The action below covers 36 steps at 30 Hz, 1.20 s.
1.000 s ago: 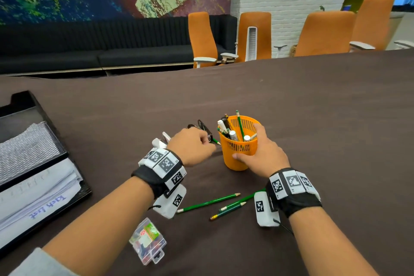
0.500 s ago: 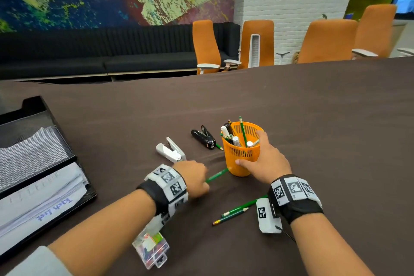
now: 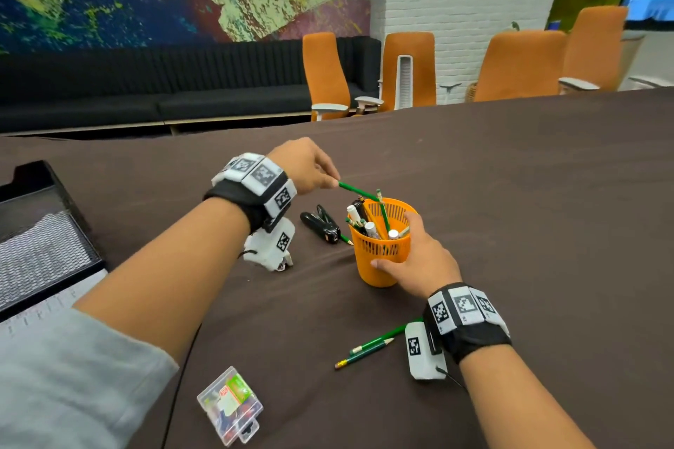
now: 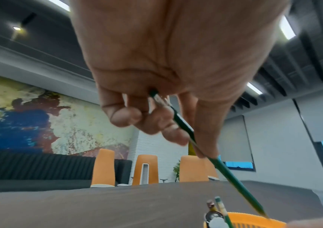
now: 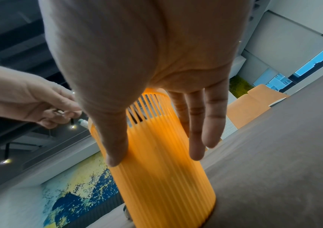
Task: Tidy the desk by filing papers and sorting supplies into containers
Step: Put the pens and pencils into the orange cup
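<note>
An orange slotted pen cup (image 3: 383,261) stands mid-table and holds several pens and pencils. My right hand (image 3: 419,262) grips its near side, thumb on the left wall and fingers round the right; the right wrist view shows the cup (image 5: 166,177) under that hand (image 5: 137,61). My left hand (image 3: 313,171) is raised to the cup's upper left and pinches the end of a green pencil (image 3: 359,191). The pencil slants down with its tip inside the rim. In the left wrist view the pencil (image 4: 232,180) runs from my fingers (image 4: 176,135) to the cup rim (image 4: 254,219).
Two green pencils (image 3: 368,348) lie on the brown table beside my right wrist. A black stapler (image 3: 321,224) sits left of the cup. A clear plastic box (image 3: 229,405) of small supplies lies near the front. A black paper tray (image 3: 54,193) with papers is at the left edge.
My left hand took a green pencil off the table in front of the cup and lifted it up and back, so its tip now dips into the cup. The right hand stayed on the cup.
</note>
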Each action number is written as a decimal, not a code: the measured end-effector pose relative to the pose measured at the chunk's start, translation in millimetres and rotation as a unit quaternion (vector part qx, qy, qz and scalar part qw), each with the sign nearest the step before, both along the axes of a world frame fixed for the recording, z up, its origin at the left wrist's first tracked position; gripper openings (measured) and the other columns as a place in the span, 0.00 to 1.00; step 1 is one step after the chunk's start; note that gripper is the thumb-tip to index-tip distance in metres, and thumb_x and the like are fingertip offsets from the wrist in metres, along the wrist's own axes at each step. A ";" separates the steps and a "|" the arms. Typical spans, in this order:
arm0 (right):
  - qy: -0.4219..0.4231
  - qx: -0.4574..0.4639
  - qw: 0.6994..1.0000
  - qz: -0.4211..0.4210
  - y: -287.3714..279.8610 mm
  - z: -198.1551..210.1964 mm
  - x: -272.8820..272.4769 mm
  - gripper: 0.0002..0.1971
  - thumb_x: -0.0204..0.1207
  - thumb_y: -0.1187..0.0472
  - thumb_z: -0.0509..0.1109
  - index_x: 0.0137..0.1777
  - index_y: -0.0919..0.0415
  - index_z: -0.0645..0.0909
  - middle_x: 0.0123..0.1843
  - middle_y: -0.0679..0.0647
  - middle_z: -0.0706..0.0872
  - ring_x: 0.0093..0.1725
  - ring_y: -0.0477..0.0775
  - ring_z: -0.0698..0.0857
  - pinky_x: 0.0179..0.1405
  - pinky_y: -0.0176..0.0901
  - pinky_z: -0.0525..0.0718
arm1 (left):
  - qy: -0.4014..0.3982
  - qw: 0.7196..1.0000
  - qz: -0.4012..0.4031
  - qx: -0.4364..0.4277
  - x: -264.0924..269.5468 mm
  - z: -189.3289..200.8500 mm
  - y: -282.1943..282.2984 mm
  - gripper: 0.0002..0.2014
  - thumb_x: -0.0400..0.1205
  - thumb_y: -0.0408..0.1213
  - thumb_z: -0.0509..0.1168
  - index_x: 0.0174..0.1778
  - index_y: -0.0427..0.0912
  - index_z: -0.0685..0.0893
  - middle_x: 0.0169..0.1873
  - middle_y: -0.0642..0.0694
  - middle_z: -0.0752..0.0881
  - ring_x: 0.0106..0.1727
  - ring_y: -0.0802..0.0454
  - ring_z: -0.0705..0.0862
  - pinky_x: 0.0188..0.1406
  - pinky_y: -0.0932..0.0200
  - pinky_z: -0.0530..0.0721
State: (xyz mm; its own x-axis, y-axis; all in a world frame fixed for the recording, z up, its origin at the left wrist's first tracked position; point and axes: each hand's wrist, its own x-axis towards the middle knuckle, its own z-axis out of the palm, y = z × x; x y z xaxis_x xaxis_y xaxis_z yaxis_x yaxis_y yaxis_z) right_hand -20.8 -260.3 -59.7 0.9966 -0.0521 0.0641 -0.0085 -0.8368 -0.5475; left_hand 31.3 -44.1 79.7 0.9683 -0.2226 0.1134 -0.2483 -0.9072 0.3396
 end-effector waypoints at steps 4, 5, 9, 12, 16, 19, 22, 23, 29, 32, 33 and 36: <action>0.002 0.003 1.000 0.003 -0.1 0.6 -1.0 0.49 0.67 0.37 0.77 0.81 0.42 0.50 0.74 0.53 0.79 0.69 0.63 0.81 0.62 0.58 0.81 | 0.056 0.996 -0.035 0.062 12.5 -0.4 -38.1 0.06 0.77 0.43 0.75 0.49 0.52 0.93 0.40 0.59 0.89 0.49 0.58 0.85 0.46 0.60 0.78; 0.000 0.004 1.000 0.004 -0.3 0.7 -0.9 0.49 0.66 0.36 0.77 0.80 0.42 0.50 0.74 0.53 0.79 0.69 0.63 0.81 0.62 0.58 0.81 | 0.053 0.995 -0.034 0.071 16.1 -1.6 -45.2 0.08 0.77 0.42 0.76 0.51 0.50 0.93 0.44 0.57 0.89 0.50 0.56 0.85 0.49 0.58 0.80; -0.002 0.007 1.000 0.005 -1.6 0.8 0.0 0.48 0.67 0.37 0.77 0.80 0.42 0.51 0.74 0.53 0.79 0.69 0.63 0.81 0.63 0.57 0.80 | -0.029 0.999 0.011 0.019 31.1 -14.0 -56.9 0.22 0.78 0.42 0.74 0.68 0.52 0.82 0.59 0.50 0.85 0.61 0.49 0.84 0.61 0.51 0.83; -0.003 0.010 1.000 0.004 -2.0 0.6 0.2 0.48 0.67 0.37 0.77 0.81 0.42 0.51 0.74 0.54 0.78 0.69 0.63 0.81 0.64 0.58 0.80 | -0.132 0.984 0.038 -0.111 29.6 -25.0 -53.5 0.16 0.80 0.41 0.71 0.63 0.52 0.83 0.55 0.51 0.86 0.56 0.51 0.84 0.59 0.53 0.83; -0.003 0.006 1.000 0.003 -2.5 -1.2 1.4 0.49 0.67 0.37 0.77 0.81 0.43 0.50 0.74 0.54 0.78 0.69 0.64 0.81 0.63 0.57 0.80 | -0.164 0.972 0.025 -0.168 -6.1 -38.2 -46.6 0.05 0.77 0.45 0.72 0.37 0.53 0.84 0.32 0.57 0.84 0.37 0.58 0.83 0.40 0.57 0.85; -0.004 0.008 1.000 0.002 -1.9 -1.5 0.6 0.48 0.66 0.38 0.78 0.80 0.44 0.52 0.72 0.55 0.80 0.68 0.65 0.81 0.61 0.57 0.80 | -0.069 0.990 -0.026 -0.118 -38.0 -56.5 -38.1 0.10 0.74 0.44 0.75 0.29 0.48 0.83 0.26 0.54 0.84 0.30 0.58 0.81 0.36 0.58 0.84; -0.008 0.010 1.000 -0.002 -1.4 -2.1 -0.6 0.48 0.66 0.38 0.78 0.80 0.43 0.52 0.71 0.55 0.80 0.67 0.64 0.81 0.60 0.56 0.80 | 0.113 0.989 -0.095 0.016 -65.1 -86.1 -35.3 0.11 0.71 0.48 0.78 0.33 0.45 0.88 0.30 0.52 0.87 0.30 0.61 0.80 0.35 0.59 0.82; -0.007 0.009 1.000 -0.001 -1.0 -2.3 -1.0 0.48 0.66 0.38 0.77 0.80 0.43 0.52 0.71 0.55 0.80 0.68 0.64 0.81 0.61 0.56 0.80 | 0.162 0.979 -0.108 0.061 -73.2 -98.4 -35.8 0.13 0.70 0.51 0.79 0.35 0.45 0.89 0.31 0.52 0.87 0.32 0.61 0.81 0.36 0.58 0.83; -0.003 0.011 1.000 -0.006 0.2 -1.3 -2.1 0.49 0.66 0.37 0.77 0.80 0.43 0.52 0.74 0.55 0.79 0.69 0.65 0.80 0.62 0.57 0.80 | 0.227 0.949 -0.114 0.187 -100.3 -136.8 -40.4 0.13 0.68 0.46 0.79 0.44 0.44 0.89 0.42 0.47 0.91 0.45 0.47 0.88 0.48 0.50 0.89; -0.005 0.013 1.000 -0.008 0.5 -1.7 -1.4 0.49 0.65 0.37 0.78 0.80 0.43 0.52 0.74 0.55 0.79 0.69 0.65 0.80 0.63 0.58 0.79 | 0.195 0.952 -0.124 0.200 -100.6 -135.2 -36.2 0.09 0.71 0.37 0.74 0.47 0.45 0.90 0.45 0.46 0.90 0.47 0.44 0.88 0.49 0.50 0.89; -0.004 0.013 1.000 -0.008 0.9 -1.8 -1.0 0.49 0.65 0.37 0.78 0.80 0.43 0.52 0.74 0.55 0.79 0.69 0.65 0.80 0.63 0.58 0.79 | 0.187 0.953 -0.124 0.205 -100.5 -134.5 -33.1 0.09 0.71 0.38 0.74 0.47 0.45 0.89 0.45 0.45 0.90 0.47 0.43 0.87 0.48 0.50 0.89; -0.006 0.014 1.000 -0.005 1.7 -1.2 -0.9 0.48 0.66 0.38 0.78 0.80 0.43 0.52 0.73 0.55 0.79 0.69 0.65 0.80 0.63 0.57 0.79 | 0.171 0.957 -0.123 0.198 -98.4 -127.2 -20.5 0.12 0.71 0.43 0.74 0.49 0.46 0.89 0.44 0.48 0.90 0.47 0.46 0.87 0.49 0.52 0.87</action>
